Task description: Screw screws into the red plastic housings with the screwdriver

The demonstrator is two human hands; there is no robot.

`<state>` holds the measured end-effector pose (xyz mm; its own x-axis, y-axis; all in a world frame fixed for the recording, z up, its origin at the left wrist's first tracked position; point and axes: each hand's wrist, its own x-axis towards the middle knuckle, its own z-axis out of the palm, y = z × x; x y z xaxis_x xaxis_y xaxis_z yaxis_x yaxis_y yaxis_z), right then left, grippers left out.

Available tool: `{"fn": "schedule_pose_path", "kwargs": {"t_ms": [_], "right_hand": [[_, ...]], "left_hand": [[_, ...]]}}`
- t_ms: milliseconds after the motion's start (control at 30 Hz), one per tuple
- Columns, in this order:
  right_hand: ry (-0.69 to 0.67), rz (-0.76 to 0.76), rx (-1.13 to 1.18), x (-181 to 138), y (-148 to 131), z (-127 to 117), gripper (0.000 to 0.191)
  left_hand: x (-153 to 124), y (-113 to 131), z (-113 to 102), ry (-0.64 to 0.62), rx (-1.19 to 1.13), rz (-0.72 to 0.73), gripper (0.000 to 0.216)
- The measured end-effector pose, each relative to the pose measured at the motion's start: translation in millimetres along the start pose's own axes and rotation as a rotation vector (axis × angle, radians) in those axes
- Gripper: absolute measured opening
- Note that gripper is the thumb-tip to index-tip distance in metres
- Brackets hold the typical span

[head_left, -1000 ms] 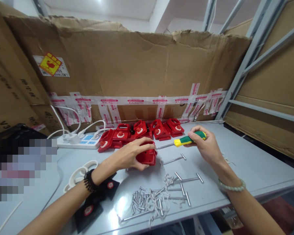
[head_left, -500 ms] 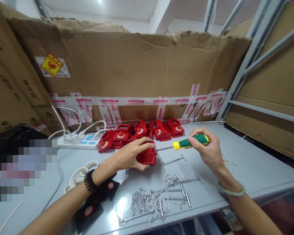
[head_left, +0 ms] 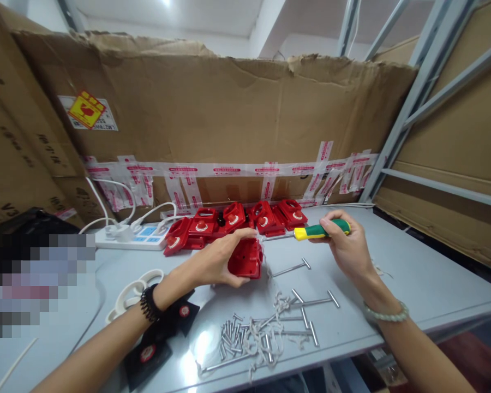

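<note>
My left hand [head_left: 223, 256] is closed around a red plastic housing [head_left: 247, 263], its hollow side turned toward me. In my right hand [head_left: 349, 245] is a screwdriver [head_left: 309, 233] with a green and yellow handle, its shaft pointing left. The screwdriver's tip is close to the upper right edge of the housing; whether they touch I cannot tell. A T-shaped metal rod [head_left: 290, 268] lies just right of the housing, a cord at its end. Nearer me are a pile of small screws [head_left: 231, 338] and several more T-shaped rods [head_left: 314, 333] tangled with white cord.
Several red boxes with round knobs [head_left: 202, 224] stand along the cardboard wall [head_left: 245, 109]. At left are a white power strip [head_left: 131, 237] with plugged cables, white rings [head_left: 126, 295] and black cards [head_left: 149, 355]. A metal rack [head_left: 409, 123] rises at right.
The screwdriver has moved slightly up and right, its tip shifting from the housing's side to near its upper corner. The housing has tilted a little, showing more of its inside.
</note>
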<state>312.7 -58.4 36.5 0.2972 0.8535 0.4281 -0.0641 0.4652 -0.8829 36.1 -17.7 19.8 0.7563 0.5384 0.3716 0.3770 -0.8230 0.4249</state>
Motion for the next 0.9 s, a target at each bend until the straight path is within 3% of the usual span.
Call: {"fn": "schedule_pose_path", "kwargs": {"t_ms": [900], "right_hand": [[-0.04, 0.181, 0.076, 4.9, 6.0, 2.6, 0.025]], "left_hand": [[-0.8, 2.7, -2.9, 0.071, -0.065, 0.123, 0.078]]}}
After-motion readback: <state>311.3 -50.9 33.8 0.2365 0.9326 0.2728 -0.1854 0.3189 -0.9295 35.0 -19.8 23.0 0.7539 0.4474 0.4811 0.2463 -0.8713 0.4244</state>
